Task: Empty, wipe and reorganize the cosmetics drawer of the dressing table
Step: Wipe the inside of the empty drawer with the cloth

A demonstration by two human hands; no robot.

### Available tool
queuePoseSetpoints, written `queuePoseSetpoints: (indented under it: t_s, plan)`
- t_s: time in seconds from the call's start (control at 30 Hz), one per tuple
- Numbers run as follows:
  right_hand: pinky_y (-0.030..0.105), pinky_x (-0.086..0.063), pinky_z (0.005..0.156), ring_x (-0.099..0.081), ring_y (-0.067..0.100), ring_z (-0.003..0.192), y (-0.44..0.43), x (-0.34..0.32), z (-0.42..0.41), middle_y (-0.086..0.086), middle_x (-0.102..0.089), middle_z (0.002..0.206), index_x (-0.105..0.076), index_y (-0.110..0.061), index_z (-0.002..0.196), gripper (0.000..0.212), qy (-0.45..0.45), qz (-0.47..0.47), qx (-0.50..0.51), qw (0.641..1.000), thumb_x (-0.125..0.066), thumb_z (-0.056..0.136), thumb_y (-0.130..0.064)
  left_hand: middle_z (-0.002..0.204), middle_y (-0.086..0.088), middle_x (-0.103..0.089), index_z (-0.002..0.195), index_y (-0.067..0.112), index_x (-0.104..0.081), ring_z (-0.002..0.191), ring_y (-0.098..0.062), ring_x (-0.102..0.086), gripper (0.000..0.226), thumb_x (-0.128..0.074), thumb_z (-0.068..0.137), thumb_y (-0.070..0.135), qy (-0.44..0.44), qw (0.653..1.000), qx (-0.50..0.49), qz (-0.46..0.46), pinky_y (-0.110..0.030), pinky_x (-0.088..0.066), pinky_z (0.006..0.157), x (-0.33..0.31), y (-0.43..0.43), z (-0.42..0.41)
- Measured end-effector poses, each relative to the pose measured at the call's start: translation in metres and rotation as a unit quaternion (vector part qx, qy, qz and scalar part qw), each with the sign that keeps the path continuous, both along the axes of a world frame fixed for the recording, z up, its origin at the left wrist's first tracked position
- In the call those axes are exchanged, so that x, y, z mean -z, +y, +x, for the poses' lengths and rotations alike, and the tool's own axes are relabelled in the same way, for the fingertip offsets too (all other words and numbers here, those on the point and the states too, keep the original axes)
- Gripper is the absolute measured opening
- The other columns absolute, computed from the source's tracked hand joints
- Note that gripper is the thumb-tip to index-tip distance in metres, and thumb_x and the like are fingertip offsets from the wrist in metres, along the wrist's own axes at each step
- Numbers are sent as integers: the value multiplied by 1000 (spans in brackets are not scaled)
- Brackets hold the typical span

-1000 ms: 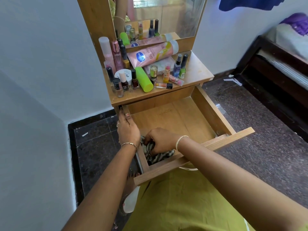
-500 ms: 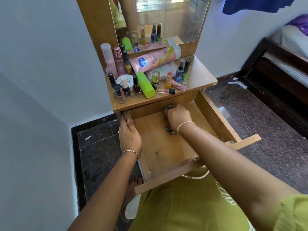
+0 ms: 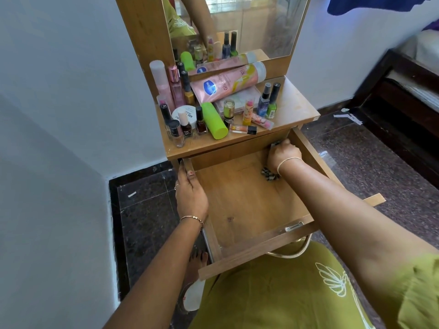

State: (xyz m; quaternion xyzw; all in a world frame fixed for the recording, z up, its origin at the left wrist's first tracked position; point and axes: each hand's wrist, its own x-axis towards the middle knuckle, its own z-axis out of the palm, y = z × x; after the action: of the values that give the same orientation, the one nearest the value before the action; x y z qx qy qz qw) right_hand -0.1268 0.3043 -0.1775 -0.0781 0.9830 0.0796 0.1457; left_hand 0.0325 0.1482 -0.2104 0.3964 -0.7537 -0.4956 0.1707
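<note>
The wooden drawer [image 3: 247, 207] of the dressing table is pulled out and its bottom is bare. My right hand [image 3: 283, 154] presses a striped dark cloth [image 3: 269, 175] into the drawer's back right corner, fingers closed on it. My left hand [image 3: 190, 191] grips the drawer's left side wall near the back. Several cosmetics stand and lie on the tabletop [image 3: 292, 108]: a pink lotion tube [image 3: 228, 84], a green cylinder [image 3: 215, 121], nail polish bottles [image 3: 186, 127].
A mirror [image 3: 237, 24] rises behind the tabletop. White walls close in on the left. A dark bed frame [image 3: 408, 91] stands at the right across the speckled floor [image 3: 370, 167]. My foot [image 3: 196, 264] is under the drawer's left front corner.
My right hand carried the cloth from the drawer's front left, across the bottom, to the back right corner. My left hand stayed on the left wall.
</note>
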Motion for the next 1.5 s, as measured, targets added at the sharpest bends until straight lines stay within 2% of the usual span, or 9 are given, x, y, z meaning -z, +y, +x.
queuePoseSetpoints:
  t_s: [0.27, 0.43, 0.57, 0.73, 0.9, 1.07, 1.17, 1.3, 1.5]
  plan:
    - [39, -46, 97, -43, 33, 130, -3, -1, 2, 19, -31, 147, -31, -8, 147, 54, -19, 0, -7, 1000, -46, 95, -15, 139, -5, -47, 143, 29, -32, 122, -28, -49, 43, -22, 102, 37, -14, 1000, -1, -2, -46, -42, 98, 3, -3, -3]
    - [42, -45, 100, -45, 33, 127, -5, 3, 14, 20, -30, 147, -49, -8, 135, 43, -35, -19, -44, 998, -41, 94, -19, 142, -5, -45, 143, 30, -30, 124, -28, -47, 43, -22, 102, 37, -10, 1000, 1, 3, -47, -41, 100, 5, -3, -3]
    - [43, -42, 103, -41, 34, 132, -2, 2, 12, 22, -23, 152, -36, -7, 142, 51, -57, -31, -26, 998, -45, 93, -19, 141, -5, -45, 143, 29, -32, 125, -28, -46, 42, -23, 102, 36, -5, 1000, 0, 2, -43, -38, 101, 4, -3, -3]
    - [42, -46, 94, -50, 36, 122, 14, 1, 12, 22, -42, 140, -20, 9, 144, 60, -31, 4, 17, 999, -42, 94, -16, 140, -5, -47, 142, 29, -34, 124, -28, -47, 42, -23, 102, 37, -4, 1000, -6, 0, -42, -38, 98, 4, -3, -3]
    - [43, -41, 101, -39, 36, 132, 20, 13, 37, 23, -34, 146, -31, 4, 143, 48, -62, 124, -78, 987, -28, 99, -15, 139, -5, -47, 142, 29, -33, 123, -27, -47, 42, -23, 102, 37, -4, 1000, -9, -3, -40, -38, 98, 7, -2, -2]
    - [43, -36, 103, -45, 36, 126, -18, 19, 82, 19, -49, 138, -50, -1, 132, 44, -71, 193, -259, 944, -28, 102, -24, 141, -5, -45, 144, 30, -29, 125, -27, -46, 44, -21, 101, 38, -11, 1000, -7, 0, -44, -39, 101, 11, -4, -1]
    - [41, -39, 103, -38, 38, 130, -51, 26, 110, 30, -33, 144, -34, 7, 140, 47, -82, 121, -244, 959, -28, 101, -18, 141, -7, -45, 143, 28, -31, 126, -29, -45, 44, -22, 102, 37, -7, 1000, -3, 1, -43, -37, 101, 11, -5, -2]
    - [42, -46, 98, -40, 36, 129, -66, 18, 142, 25, -21, 148, -19, 2, 147, 54, -113, 3, -249, 962, -36, 99, -16, 138, -12, -47, 144, 26, -31, 122, -32, -48, 44, -22, 101, 36, -8, 1000, 1, -7, -40, -38, 98, 8, -6, -2]
    - [40, -49, 85, -54, 34, 118, -29, -3, 139, 18, -43, 136, -23, -8, 144, 56, -94, 12, -260, 961, -48, 94, -8, 136, -10, -49, 142, 28, -31, 120, -31, -50, 43, -22, 101, 38, -10, 1000, -1, -6, -40, -40, 96, 7, -3, 0]
